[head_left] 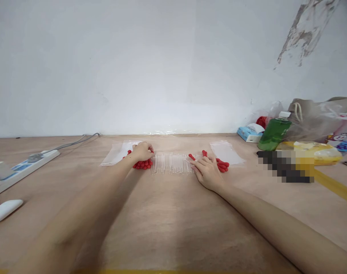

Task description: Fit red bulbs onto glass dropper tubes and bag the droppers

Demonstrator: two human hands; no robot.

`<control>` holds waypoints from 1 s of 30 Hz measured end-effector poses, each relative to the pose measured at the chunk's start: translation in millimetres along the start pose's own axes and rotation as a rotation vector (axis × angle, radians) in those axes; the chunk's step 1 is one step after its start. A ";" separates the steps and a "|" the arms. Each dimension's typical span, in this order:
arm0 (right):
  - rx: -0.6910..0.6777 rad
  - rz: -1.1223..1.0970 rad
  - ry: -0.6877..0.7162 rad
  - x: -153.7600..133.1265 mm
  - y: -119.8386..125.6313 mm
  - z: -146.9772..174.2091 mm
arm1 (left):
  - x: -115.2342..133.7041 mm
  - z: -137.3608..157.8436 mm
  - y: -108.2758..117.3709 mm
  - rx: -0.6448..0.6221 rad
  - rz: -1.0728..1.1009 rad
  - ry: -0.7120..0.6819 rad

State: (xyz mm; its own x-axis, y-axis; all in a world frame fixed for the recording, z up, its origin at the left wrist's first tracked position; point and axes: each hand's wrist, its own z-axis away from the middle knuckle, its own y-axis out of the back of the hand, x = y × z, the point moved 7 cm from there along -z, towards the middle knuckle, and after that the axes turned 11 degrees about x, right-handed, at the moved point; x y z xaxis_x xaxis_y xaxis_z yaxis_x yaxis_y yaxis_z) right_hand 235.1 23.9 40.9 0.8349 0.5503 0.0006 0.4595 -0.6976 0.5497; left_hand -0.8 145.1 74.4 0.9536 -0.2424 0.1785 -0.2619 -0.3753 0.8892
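Smooth brown covering lies over the table [153, 224], with a yellow strip [128, 271] along its near edge and a rounded white object [7, 210] at left. Farther in, a row of thin clear sticks [172, 163] lies side by side between the two hands. The right hand [208, 171] is low at the row's right end, fingers close together; one slender stick shows at its fingertips, though I cannot tell whether it is pinched. Red bulb-shaped pieces [223, 166] lie beside and behind that hand. The left hand [143, 151] bends its fingers over the row's left end, above more red pieces [143, 164]; I cannot tell what it grips. Clear bags lie flat behind each hand, left [114, 155] and right [229, 154]. Beyond, at right, a green bottle [273, 133] stands near a blue tissue pack [247, 134], before the pale wall [162, 68].
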 end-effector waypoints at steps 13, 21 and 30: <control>-0.055 -0.241 -0.047 -21.9 6.0 -1.2 | 50.2 93.8 -9.0 0.073 1.091 0.227; -0.064 -0.243 0.039 -36.4 10.1 0.6 | 64.6 112.7 -24.5 -0.025 1.219 0.203; -0.061 -0.235 0.009 -32.5 4.8 1.4 | 69.5 110.2 -17.4 0.072 1.064 0.031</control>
State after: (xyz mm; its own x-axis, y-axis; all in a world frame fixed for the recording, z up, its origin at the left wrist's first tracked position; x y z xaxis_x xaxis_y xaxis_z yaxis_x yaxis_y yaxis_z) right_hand 210.6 2.0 42.4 0.7043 0.6987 -0.1260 0.6216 -0.5212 0.5847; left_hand 53.6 36.2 24.9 0.2320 -0.4543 0.8601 -0.9695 -0.0361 0.2424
